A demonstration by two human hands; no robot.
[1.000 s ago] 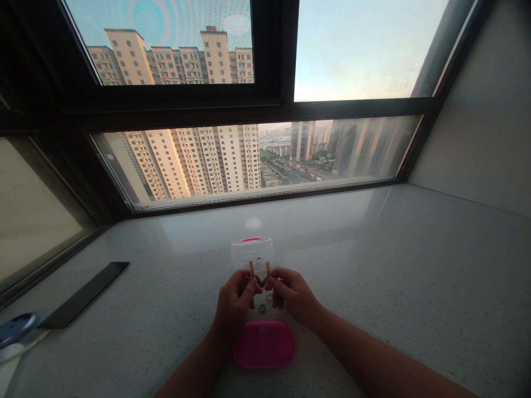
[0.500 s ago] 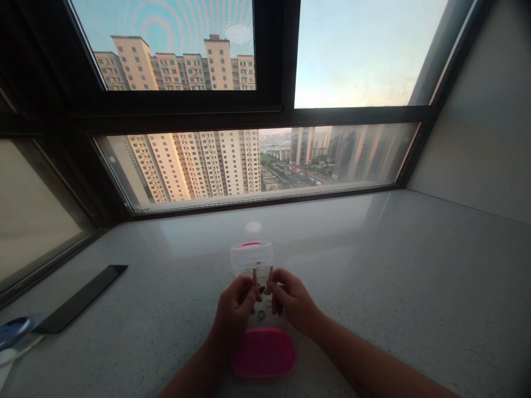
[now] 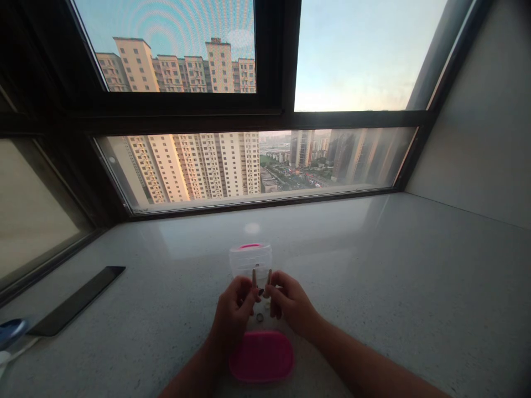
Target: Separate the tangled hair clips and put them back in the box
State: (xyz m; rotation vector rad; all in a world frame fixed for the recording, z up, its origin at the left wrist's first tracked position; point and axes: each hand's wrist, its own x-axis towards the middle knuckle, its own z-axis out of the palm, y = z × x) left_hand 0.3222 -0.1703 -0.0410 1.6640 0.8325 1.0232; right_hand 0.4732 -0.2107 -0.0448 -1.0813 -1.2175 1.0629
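My left hand [image 3: 235,303] is closed, thumb and fingers pinching a small, light-brown, stick-like piece [image 3: 254,276] that stands upright. Opposite it, my right hand [image 3: 291,301] pinches a similar stick-like piece [image 3: 270,275], tilted slightly. A small dark thing [image 3: 261,291] shows between the fingertips, near the left hand; which hand touches it I cannot tell. Below the hands a small grey ring [image 3: 260,317] lies on the counter. Behind them stands a clear plastic box [image 3: 249,257] with a pink strip at its far rim. A pink oval lid [image 3: 261,356] lies closest to me.
The speckled pale counter [image 3: 373,276] runs up to a dark-framed window [image 3: 232,122]. On the left lie a dark flat slab [image 3: 78,303] and a blue rounded object [image 3: 11,331] with a white cable-like strip. A wall [image 3: 485,143] bounds the right.
Both hands keep their grips and stay almost in place. The whole view has shifted slightly, so the box, ring and lid appear a little lower and further left.
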